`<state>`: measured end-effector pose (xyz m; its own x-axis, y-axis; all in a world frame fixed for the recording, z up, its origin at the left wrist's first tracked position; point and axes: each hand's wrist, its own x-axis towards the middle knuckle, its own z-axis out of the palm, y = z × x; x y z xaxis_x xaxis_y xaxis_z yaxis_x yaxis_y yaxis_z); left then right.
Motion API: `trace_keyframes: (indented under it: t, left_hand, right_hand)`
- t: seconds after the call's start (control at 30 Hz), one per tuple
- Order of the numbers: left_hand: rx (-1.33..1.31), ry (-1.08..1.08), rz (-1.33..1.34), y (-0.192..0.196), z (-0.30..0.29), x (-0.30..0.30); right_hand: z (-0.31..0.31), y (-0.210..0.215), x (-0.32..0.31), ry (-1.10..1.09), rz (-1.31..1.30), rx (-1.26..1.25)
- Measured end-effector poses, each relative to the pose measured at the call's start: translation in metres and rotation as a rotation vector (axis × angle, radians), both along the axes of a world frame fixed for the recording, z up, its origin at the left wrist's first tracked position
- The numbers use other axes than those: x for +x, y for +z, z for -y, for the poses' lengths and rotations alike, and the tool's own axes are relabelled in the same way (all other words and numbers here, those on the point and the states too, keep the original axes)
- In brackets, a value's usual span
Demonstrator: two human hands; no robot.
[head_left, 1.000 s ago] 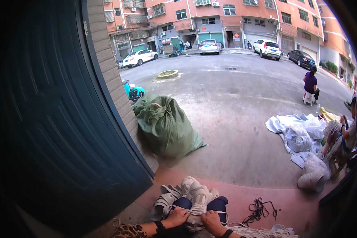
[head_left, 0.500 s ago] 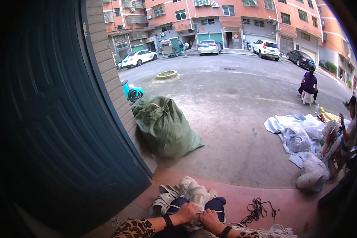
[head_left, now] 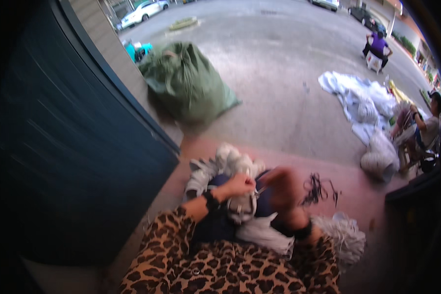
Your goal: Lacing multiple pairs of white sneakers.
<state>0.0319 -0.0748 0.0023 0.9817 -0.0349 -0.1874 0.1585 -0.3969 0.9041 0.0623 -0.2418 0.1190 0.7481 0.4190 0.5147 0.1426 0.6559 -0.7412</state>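
A pale shoe upper (head_left: pixel 241 209) lies on my lap, its opening toward me. My left hand (head_left: pixel 239 186) is closed at its far end, the fingertips pinching what looks like a thin white shoelace (head_left: pixel 260 191). My right hand (head_left: pixel 285 190) is just right of the upper, smeared by motion, so its fingers cannot be read. More pale shoe uppers (head_left: pixel 228 158) are heaped beyond my knees, and others (head_left: pixel 197 177) lie to the left. Under my right wrist, a whitish bundle (head_left: pixel 264 234) rests across my lap.
White laces (head_left: pixel 345 240) pile at my right; tangled black laces (head_left: pixel 319 188) lie beyond. A big green sack (head_left: pixel 191 83) stands ahead left, near a dark door (head_left: pixel 78 147). At right, a seated person (head_left: pixel 428 122) is beside white sheets and bundles (head_left: pixel 365 103). Another person (head_left: pixel 377 46) sits farther off.
The view has tipped down, showing more of my lap and sleeves. My hands, close together before, are now apart: the right has swung up and right, while the left stays by the upper.
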Motion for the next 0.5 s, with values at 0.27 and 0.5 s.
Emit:
trace_keyframes:
  t: [0.27, 0.5]
  left_hand:
    - [0.569, 0.097, 0.093, 0.002, -0.023, -0.024]
    - [0.723, -0.069, 0.306, -0.011, -0.034, -0.073]
  right_hand:
    - [0.049, 0.034, 0.029, -0.421, -0.070, -0.334]
    - [0.010, -0.095, -0.027, 0.151, 0.134, -1.217]
